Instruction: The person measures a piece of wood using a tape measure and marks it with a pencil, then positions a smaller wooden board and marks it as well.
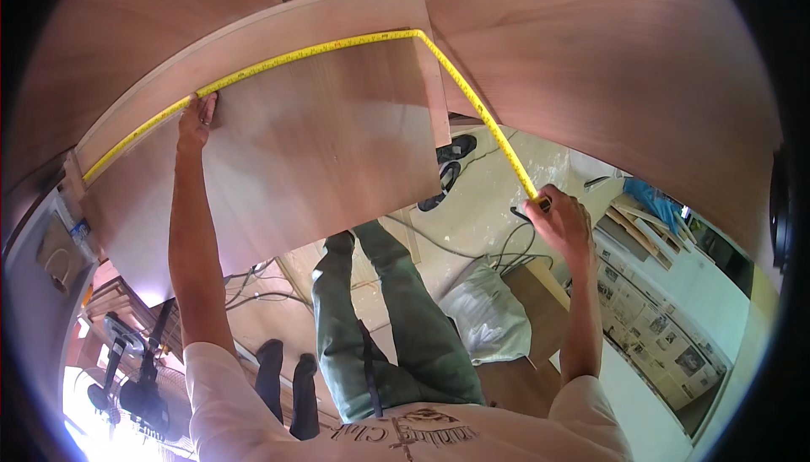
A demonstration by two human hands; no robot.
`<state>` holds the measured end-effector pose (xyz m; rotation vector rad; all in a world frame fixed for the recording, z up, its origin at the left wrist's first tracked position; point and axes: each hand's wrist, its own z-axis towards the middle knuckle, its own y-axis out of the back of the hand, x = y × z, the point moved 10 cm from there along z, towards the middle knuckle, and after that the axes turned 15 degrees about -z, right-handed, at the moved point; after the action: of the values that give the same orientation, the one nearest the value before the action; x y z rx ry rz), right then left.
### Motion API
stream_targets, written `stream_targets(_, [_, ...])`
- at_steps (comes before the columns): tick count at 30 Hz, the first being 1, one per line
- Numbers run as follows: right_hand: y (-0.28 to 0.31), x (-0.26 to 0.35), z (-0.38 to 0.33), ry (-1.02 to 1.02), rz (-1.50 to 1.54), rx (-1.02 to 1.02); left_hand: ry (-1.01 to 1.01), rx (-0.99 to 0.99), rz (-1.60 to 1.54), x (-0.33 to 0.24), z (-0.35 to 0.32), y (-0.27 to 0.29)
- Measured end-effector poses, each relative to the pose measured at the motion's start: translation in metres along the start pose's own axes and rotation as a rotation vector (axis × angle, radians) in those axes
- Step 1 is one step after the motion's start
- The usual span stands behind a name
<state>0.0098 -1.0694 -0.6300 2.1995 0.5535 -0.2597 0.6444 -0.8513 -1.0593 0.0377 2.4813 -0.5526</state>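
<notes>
A yellow tape measure's blade (295, 55) runs along the far edge of a brown wooden panel (312, 150), against a raised paler wooden strip (363, 10). At the strip's right end the blade bends and slants down to its dark case (544, 204). My right hand (564, 224) is closed around this case, right of the panel. My left hand (197, 120) is closed at the blade, its fingertips pressed against it over the panel's left part. The far left end of the blade reaches a wooden side piece (74, 177).
Tall wooden boards (607, 48) rise beyond and to the right. Dark shoes (456, 148), cables (439, 247) and a white sack (489, 314) are on the floor. Newspaper (650, 327) and wood offcuts (645, 230) lie at right. A fan (139, 394) stands lower left, near dark-clothed legs (287, 386).
</notes>
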Motion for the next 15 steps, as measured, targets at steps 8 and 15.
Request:
stream_targets(8, [0.011, 0.014, 0.029, -0.024, -0.006, 0.054, 0.043, 0.016, 0.035, 0.001, 0.009, 0.004])
stream_targets(15, [0.009, 0.024, 0.036, -0.05, 0.002, 0.084, 0.033, -0.036, 0.055, -0.002, 0.013, 0.008])
